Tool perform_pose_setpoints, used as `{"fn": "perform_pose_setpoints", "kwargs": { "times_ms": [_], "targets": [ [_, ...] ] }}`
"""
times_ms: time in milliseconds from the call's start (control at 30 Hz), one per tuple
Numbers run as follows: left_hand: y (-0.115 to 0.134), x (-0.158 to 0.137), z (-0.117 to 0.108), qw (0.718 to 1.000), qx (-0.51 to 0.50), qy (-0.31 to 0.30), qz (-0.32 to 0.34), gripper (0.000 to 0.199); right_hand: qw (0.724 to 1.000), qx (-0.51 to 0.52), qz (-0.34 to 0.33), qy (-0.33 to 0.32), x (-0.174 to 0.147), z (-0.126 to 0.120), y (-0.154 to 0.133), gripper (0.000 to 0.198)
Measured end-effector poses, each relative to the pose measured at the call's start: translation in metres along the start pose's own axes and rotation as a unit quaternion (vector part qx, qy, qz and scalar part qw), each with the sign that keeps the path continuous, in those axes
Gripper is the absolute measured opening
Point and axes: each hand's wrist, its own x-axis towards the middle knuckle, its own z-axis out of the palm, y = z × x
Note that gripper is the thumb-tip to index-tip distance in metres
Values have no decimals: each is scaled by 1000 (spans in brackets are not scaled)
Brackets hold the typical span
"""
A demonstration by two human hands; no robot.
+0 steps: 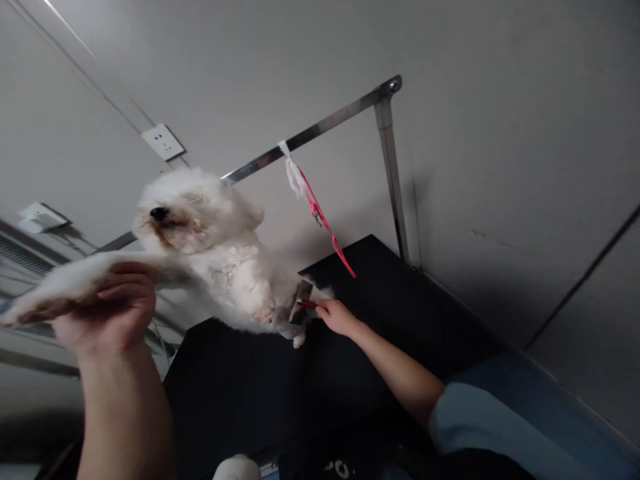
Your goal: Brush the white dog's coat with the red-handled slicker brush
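Note:
A small white fluffy dog (220, 260) stands reared up on a black grooming table (390, 300), its head near the upper left. My left hand (107, 310) is closed around the dog's raised front legs (55, 290) and holds them out to the left. My right hand (337, 315) grips a slicker brush (301, 299) with a red handle, its head pressed against the fur at the dog's lower belly and hind leg.
A metal grooming arm (320, 127) spans above the table, with a pink leash (327, 230) hanging loose from it. A grey wall carries a white socket (163, 141). My light blue sleeve (480, 427) is at the lower right.

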Motion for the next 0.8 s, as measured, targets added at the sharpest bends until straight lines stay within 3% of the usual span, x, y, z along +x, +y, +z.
{"fn": "perform_pose_setpoints", "kwargs": {
  "times_ms": [100, 200, 300, 367, 467, 533, 667, 733, 800],
  "targets": [
    [-19, -5, -18, 989, -81, -115, 51, 37, 993, -114, 34, -2, 2, -12, 4, 26],
    [-34, -1, -33, 971, -117, -197, 70, 40, 997, -68, -38, 7, 12, -5, -10, 29],
    [-36, 2, -37, 969, -125, -201, 75, 38, 996, 4, -93, -6, 14, 21, -21, 29],
    [-34, 2, -37, 973, -108, -188, 80, 33, 998, -9, -58, -31, 4, 35, -15, 25],
    [-29, 4, -38, 979, -55, -173, 94, 31, 996, -41, 1, -85, -7, 35, -8, 25],
    [-24, 9, -41, 976, -24, -166, 141, 32, 995, -2, -14, -104, 2, 29, -17, 28],
    [-13, 22, -51, 959, 19, -149, 238, 37, 991, 104, -64, -52, 30, 37, -43, 24],
    [-8, 26, -56, 961, 33, -146, 231, 40, 990, 117, -47, -70, 25, 51, -38, 20],
    [-4, 29, -59, 962, 42, -147, 226, 42, 985, 116, 13, -124, 11, 60, -23, 22]
  ]
}}
